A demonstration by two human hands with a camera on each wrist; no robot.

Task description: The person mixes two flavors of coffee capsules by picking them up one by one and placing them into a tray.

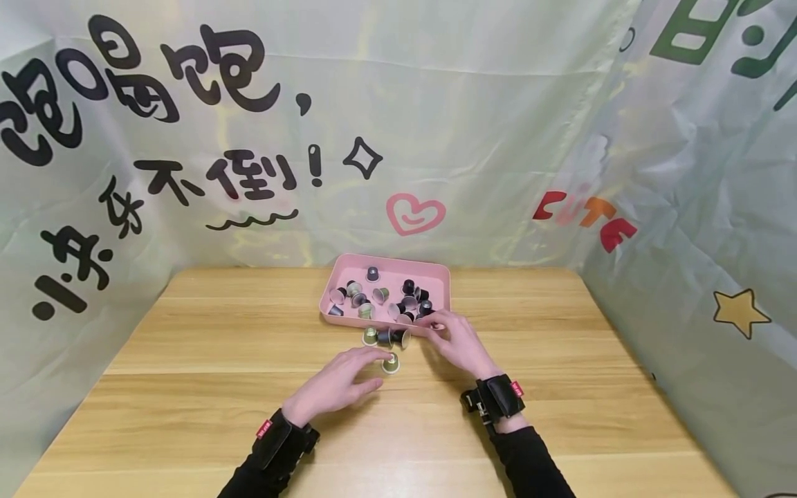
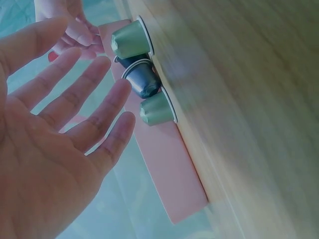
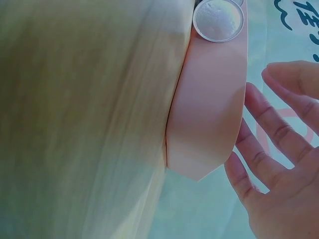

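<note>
My left hand [image 1: 333, 387] reaches over the table, its fingertips at a green coffee capsule [image 1: 390, 364] that stands rim down. In the left wrist view its fingers [image 2: 94, 127] are spread and grip nothing. Behind that capsule, another green capsule [image 1: 370, 337], a dark capsule [image 1: 385, 337] and a black one [image 1: 402, 337] form a row before the pink tray [image 1: 385, 325]. My right hand [image 1: 457, 342] is at the tray's front right corner, fingertips by the rim near dark capsules [image 1: 425, 308]. In the right wrist view its loosely bent fingers [image 3: 259, 157] show no capsule between them.
Several green, black and dark capsules lie scattered in the tray, some tipped over. The tray sits at the table's [image 1: 249, 346] back edge. A printed cloth [image 1: 486, 138] hangs behind and to both sides.
</note>
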